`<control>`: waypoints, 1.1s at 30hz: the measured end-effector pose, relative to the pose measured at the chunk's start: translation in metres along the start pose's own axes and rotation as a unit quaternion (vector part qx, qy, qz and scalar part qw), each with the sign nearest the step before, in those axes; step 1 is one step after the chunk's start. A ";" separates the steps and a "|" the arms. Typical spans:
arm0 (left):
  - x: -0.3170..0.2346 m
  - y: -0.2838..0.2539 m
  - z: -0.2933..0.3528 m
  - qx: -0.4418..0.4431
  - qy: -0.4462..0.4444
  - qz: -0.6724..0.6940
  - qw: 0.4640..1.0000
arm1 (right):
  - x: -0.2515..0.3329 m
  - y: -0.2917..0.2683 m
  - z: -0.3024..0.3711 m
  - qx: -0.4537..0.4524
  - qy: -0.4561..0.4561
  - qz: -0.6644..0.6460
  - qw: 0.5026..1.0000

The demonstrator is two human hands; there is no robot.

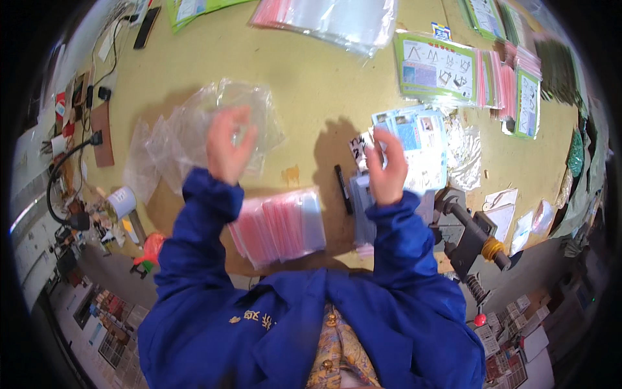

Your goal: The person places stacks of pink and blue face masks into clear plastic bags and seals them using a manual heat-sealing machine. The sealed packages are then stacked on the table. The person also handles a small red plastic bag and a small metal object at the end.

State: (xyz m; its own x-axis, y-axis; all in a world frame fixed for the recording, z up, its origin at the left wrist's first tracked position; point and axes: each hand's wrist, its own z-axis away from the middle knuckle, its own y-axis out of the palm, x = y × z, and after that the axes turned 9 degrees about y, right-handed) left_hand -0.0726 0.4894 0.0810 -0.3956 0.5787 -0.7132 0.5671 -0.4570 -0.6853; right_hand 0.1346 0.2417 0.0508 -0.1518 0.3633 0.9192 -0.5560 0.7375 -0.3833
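My left hand (230, 144) is raised over a crumpled clear plastic bag (184, 133), its fingers curved and apart with nothing visible between them. To the right, my right hand (389, 167) hovers at the edge of some blue-and-white printed sheets (424, 146), thumb and forefinger apart. Beside its thumb is a small white slip with black marks (357, 153); whether they touch I cannot tell. Between my forearms lies a fanned stack of pink-edged clear plastic sleeves (278, 227). A black marker (343, 189) rests left of my right wrist.
Green-and-white printed packs (437, 68) and more clear sleeves (330, 23) lie along the far side. A metal hand press (470, 233) stands at the right near edge. At the left are a phone (147, 28), a black cable (52, 175) and a white cup (122, 201).
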 end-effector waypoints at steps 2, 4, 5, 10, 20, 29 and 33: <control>-0.014 -0.008 0.086 0.009 -0.074 0.050 0.996 | -0.002 -0.001 0.079 0.096 0.096 -0.027 0.990; -0.032 -0.011 0.168 0.016 -0.211 0.113 0.971 | -0.002 -0.005 0.150 0.187 0.171 -0.044 0.966; -0.042 -0.010 0.205 0.022 -0.307 0.138 0.942 | -0.005 -0.006 0.176 0.221 0.213 -0.044 0.951; -0.070 0.022 0.306 -0.011 -0.360 0.290 0.887 | -0.040 0.025 0.239 0.183 0.131 0.094 0.970; -0.055 0.042 0.302 0.053 -0.261 0.243 0.933 | -0.045 0.050 0.225 0.188 0.265 0.000 0.946; -0.116 -0.054 0.285 0.100 -0.437 0.565 0.693 | 0.039 -0.013 0.306 0.130 -0.221 0.043 0.966; -0.111 -0.045 0.308 0.096 -0.460 0.493 0.732 | 0.020 -0.006 0.323 0.140 -0.256 0.064 0.954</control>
State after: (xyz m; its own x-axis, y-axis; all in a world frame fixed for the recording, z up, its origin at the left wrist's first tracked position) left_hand -0.2763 0.2379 0.1459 -0.2306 -0.7560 -0.6126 0.8274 -0.4837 0.2856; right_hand -0.1296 0.0608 0.1002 -0.5720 0.0616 0.8179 -0.6924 0.4983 -0.5218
